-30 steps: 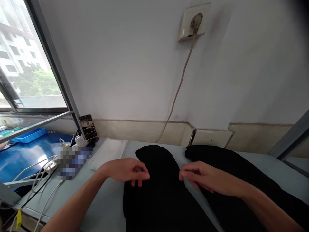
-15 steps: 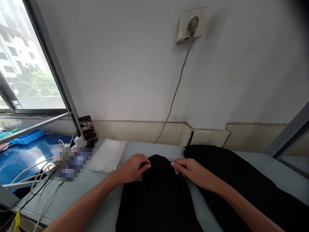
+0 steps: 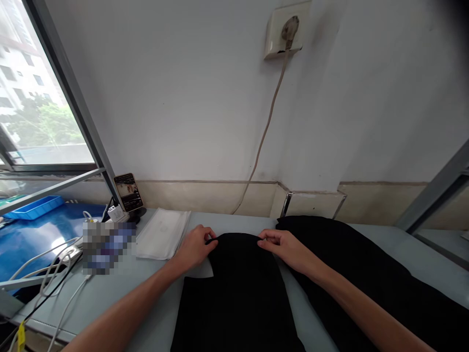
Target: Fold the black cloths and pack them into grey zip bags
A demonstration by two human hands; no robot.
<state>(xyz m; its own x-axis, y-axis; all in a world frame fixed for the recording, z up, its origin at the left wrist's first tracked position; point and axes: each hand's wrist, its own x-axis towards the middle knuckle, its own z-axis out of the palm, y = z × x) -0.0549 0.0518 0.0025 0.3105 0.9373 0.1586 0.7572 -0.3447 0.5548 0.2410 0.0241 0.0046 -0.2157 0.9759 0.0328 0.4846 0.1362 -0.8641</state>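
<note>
A black cloth garment (image 3: 238, 293) lies in front of me on the grey table, its narrow far end toward the wall. At the left corner of that end, my left hand (image 3: 200, 247) pinches the edge between thumb and fingers. My right hand (image 3: 280, 244) pinches the right corner in the same way, and the far edge runs nearly straight between them. Beside my left wrist, a pale grey corner shows next to a step in the garment's outline. A second black garment (image 3: 344, 259) lies to the right, partly behind my right forearm.
White plastic bags (image 3: 163, 233) lie stacked to the left. A phone (image 3: 128, 192) on a stand, a power strip (image 3: 69, 254) and loose cables sit farther left. Behind the table is a wall with a plugged-in socket (image 3: 286, 32). A blue tray (image 3: 34, 208) stands beyond the rack.
Both hands now grip the corners of the far edge, which has gone from rounded to nearly straight. My left hand moved left and slightly away. The view shifted slightly.
</note>
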